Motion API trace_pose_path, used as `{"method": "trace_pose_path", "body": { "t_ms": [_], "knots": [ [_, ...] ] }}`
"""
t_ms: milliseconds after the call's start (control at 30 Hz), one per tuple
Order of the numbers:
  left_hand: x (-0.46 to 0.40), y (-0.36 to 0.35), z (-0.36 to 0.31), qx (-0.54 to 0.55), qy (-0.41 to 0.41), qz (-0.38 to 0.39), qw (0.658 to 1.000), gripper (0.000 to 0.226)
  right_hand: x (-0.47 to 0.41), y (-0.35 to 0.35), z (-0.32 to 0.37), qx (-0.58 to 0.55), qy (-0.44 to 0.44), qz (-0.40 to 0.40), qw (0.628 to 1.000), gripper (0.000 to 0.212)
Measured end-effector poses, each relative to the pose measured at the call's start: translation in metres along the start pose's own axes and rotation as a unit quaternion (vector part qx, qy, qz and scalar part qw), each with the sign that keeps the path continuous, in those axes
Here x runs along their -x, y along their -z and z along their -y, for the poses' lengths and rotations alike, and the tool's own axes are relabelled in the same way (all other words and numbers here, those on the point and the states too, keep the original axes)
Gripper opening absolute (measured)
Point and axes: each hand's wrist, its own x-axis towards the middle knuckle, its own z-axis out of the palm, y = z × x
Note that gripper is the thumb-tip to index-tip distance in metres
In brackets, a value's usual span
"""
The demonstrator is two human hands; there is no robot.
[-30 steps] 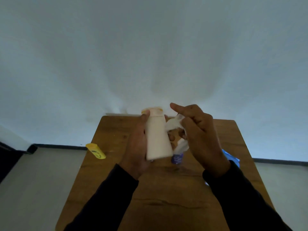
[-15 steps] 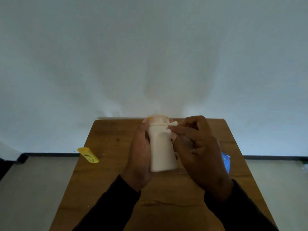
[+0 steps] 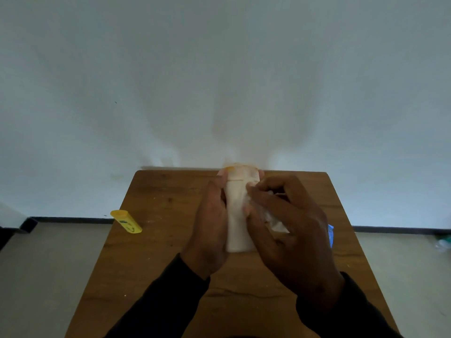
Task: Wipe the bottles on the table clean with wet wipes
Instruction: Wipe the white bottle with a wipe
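Note:
A white bottle (image 3: 238,215) with an orange cap is held up above the wooden table (image 3: 156,240). My left hand (image 3: 210,230) grips it from the left side. My right hand (image 3: 285,223) holds a crumpled white wet wipe (image 3: 273,222) and presses it against the bottle's right side. A yellow bottle (image 3: 125,221) lies on its side at the table's left edge, sticking out over it. The small blue-labelled bottle seen earlier is hidden behind my hands.
A blue wipe packet (image 3: 330,234) peeks out behind my right hand near the table's right edge. A white wall stands just behind the table. Grey floor lies on both sides, with a small object (image 3: 443,242) at far right.
My right hand has come down from the bottle's cap to its middle with the wipe. The bottle and both hands sit a little lower and closer than before.

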Motion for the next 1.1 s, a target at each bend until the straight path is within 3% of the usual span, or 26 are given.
{"method": "trace_pose_path", "body": {
  "t_ms": [200,367,533,667,800,967,1100],
  "knots": [
    [0.001,-0.007,0.008,-0.022,-0.007,0.013,1.0,0.054,-0.016,0.003,-0.016,0.045,-0.008,-0.095,0.994,0.009],
    [-0.002,-0.01,0.007,-0.02,-0.009,-0.01,1.0,0.055,-0.004,0.005,-0.007,0.007,0.054,-0.057,0.997,0.003],
    [0.003,-0.013,0.013,-0.097,-0.051,0.02,0.994,0.042,-0.028,0.007,-0.015,-0.008,0.039,-0.102,0.994,0.004],
    [0.003,-0.015,0.012,-0.107,-0.063,0.003,0.992,0.05,-0.021,0.009,-0.008,-0.027,0.071,-0.046,0.996,0.006],
    [0.0,-0.017,0.018,-0.15,-0.073,-0.03,0.986,0.05,-0.032,0.008,-0.014,-0.023,0.027,-0.086,0.996,0.008],
    [-0.001,-0.016,0.014,-0.098,-0.049,-0.043,0.993,0.053,-0.018,0.014,-0.009,-0.05,0.078,0.05,0.994,0.012],
    [0.001,-0.02,0.015,-0.129,-0.057,-0.044,0.989,0.054,-0.026,0.018,-0.025,-0.036,0.008,-0.065,0.997,0.008]
  ]
}}
